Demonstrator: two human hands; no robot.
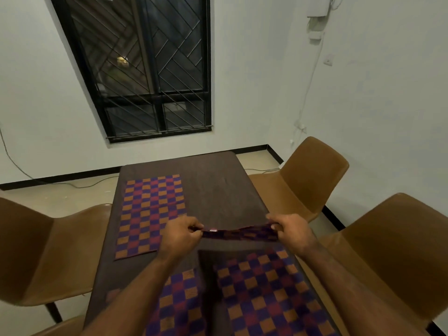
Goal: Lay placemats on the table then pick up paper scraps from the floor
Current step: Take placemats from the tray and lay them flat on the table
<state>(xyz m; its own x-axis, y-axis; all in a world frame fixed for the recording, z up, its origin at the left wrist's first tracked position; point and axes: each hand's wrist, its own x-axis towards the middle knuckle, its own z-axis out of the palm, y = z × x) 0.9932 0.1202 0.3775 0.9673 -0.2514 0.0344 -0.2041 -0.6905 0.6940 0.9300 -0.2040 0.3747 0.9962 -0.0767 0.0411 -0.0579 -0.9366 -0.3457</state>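
A dark brown table [218, 190] runs away from me. One checkered placemat [151, 212], orange, red and purple, lies flat on its far left part. My left hand [180, 235] and my right hand [288, 229] each pinch a far corner of a second checkered placemat [264, 294], holding its far edge stretched above the right side of the table while the rest hangs toward me. Another checkered placemat [178, 304] lies near me on the left, partly hidden by my left forearm.
Tan chairs stand at both sides: one at the left [43, 253], two at the right [312, 178] [392, 251]. A barred window [145, 69] fills the far wall. A thin cable [80, 185] lies on the beige floor behind the table.
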